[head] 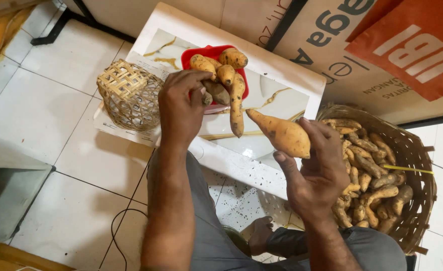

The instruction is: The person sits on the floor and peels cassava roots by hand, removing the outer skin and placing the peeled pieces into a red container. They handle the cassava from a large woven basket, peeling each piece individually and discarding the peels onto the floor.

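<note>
A sweet potato (281, 134) is held at the right hand's fingertips (315, 129). A tub of sweet potatoes (194, 56) lies beyond the left hand's fingers (194, 80), an overturned woven basket (129, 94) to their left.

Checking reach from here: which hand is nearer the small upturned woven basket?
Left. The left hand hovers just right of the small woven basket, fingers at the red tray. The right hand holds a sweet potato farther right.

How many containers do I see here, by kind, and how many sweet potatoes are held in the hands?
Red bowl: 1
Small woven basket: 1
Large woven basket: 1
Sweet potato held in right hand: 1
Sweet potato touched by left hand: 1
Total: 5
</note>
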